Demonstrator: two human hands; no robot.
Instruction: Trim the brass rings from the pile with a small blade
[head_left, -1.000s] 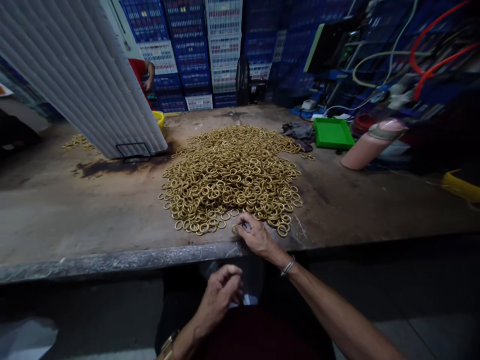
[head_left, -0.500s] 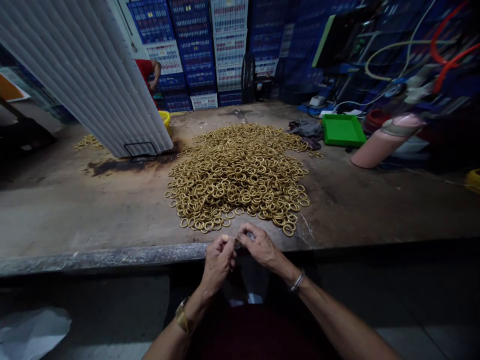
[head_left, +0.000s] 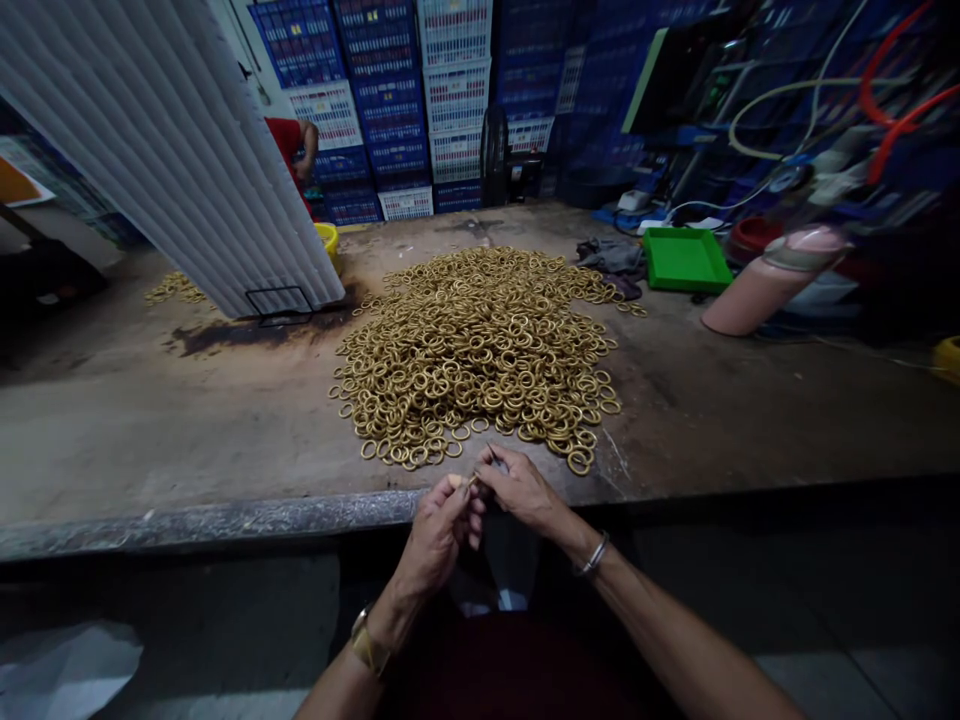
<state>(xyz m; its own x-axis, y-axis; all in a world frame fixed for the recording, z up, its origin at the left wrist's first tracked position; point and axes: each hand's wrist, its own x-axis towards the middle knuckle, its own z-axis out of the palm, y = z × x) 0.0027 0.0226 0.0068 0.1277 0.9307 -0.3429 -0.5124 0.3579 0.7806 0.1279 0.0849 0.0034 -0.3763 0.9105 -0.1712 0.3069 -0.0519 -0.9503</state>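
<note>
At the table's near edge, my left hand (head_left: 439, 525) is closed in a pinch on a small gold-coloured ring (head_left: 473, 481), mostly covered by the fingertips. My right hand (head_left: 525, 493) meets it there, fingers closed around a thin dark tool (head_left: 491, 453) whose slim end pokes up between them; its exact kind is hidden. Just beyond both hands spreads a large heap of gold-coloured rings (head_left: 480, 340), with several loose rings along its near side.
A corrugated grey-white panel (head_left: 225, 180) leans at left in a black wire stand (head_left: 279, 303). Toward the right are a green tray (head_left: 686, 258), a grey cloth (head_left: 611, 255) and a pink cylinder (head_left: 765, 285). A person in red (head_left: 289, 145) is partly behind the panel; stacked crates (head_left: 390, 95) stand behind.
My right hand has turned slightly, and the thin tool's end now shows above its fingers. The fingers of my left hand have shifted a little. The heap looks the same.
</note>
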